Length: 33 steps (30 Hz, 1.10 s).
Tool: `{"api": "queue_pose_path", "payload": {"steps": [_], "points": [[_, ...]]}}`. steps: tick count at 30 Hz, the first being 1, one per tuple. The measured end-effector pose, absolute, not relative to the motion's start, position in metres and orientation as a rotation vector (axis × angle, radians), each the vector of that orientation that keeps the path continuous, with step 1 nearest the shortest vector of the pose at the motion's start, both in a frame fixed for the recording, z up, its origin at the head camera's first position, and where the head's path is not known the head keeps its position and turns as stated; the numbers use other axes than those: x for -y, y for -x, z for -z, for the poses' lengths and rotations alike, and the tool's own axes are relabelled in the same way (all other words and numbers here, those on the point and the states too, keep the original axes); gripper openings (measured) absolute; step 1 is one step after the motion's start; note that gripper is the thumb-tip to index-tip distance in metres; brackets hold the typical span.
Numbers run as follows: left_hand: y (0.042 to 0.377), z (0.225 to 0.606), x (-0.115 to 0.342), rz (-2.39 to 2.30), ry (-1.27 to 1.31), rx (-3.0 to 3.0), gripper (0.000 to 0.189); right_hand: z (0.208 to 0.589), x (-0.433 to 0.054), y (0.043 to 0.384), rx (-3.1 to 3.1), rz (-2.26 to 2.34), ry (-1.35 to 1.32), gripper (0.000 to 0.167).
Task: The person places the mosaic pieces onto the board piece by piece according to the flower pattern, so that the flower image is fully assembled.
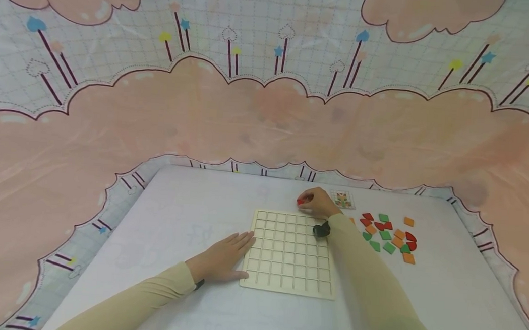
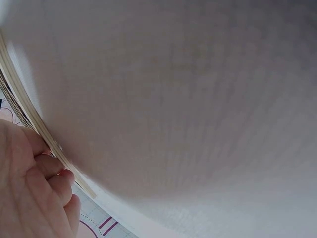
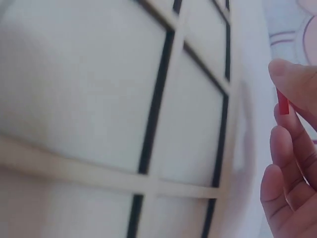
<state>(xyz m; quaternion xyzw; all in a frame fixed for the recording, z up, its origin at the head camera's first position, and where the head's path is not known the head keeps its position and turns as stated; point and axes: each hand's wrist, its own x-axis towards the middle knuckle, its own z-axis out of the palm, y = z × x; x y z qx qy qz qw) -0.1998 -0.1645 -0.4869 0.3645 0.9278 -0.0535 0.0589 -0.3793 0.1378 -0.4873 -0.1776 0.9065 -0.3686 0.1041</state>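
My right hand point(image 1: 319, 201) pinches a small red tile point(image 1: 300, 201) between thumb and finger, just beyond the far edge of a wooden grid board point(image 1: 286, 252). In the right wrist view the red tile point(image 3: 283, 103) shows edge-on below the thumb tip, with the board's grid point(image 3: 153, 183) beside the hand. My left hand point(image 1: 222, 258) lies with fingers stretched against the board's left edge, thumb near the lower left corner. In the left wrist view, fingers point(image 2: 62, 186) rest along the board's thin wooden edge point(image 2: 37, 121). The squares of the board hold no tiles.
Right of the board lie several loose tiles: red point(image 1: 411, 237), green point(image 1: 385, 235) and orange point(image 1: 408, 222). A small pattern card point(image 1: 342, 199) lies behind the right wrist. The white table point(image 1: 176, 200) meets a patterned cloth point(image 1: 267, 125) at its back and sides.
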Motion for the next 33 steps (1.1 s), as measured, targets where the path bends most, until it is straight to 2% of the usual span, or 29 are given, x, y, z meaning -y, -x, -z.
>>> {"api": "queue_pose_path", "payload": {"steps": [9, 18, 24, 33], "points": [[0.199, 0.487, 0.169, 0.147, -1.127, -2.817, 0.084, 0.477, -0.126, 0.361, -2.598, 1.158, 0.659, 0.020], [0.198, 0.486, 0.170, 0.115, -1.142, -2.808, 0.084, 0.474, -0.115, 0.336, -2.539, 1.173, 0.633, 0.015], [0.197, 0.486, 0.170, 0.101, -1.136, -2.793, 0.085, 0.483, -0.111, 0.328, -2.496, 1.152, 0.614, 0.018], [0.196, 0.486, 0.169, 0.114, -1.158, -2.789, 0.084, 0.490, -0.113, 0.320, -2.568, 1.061, 0.619, 0.010]]}}
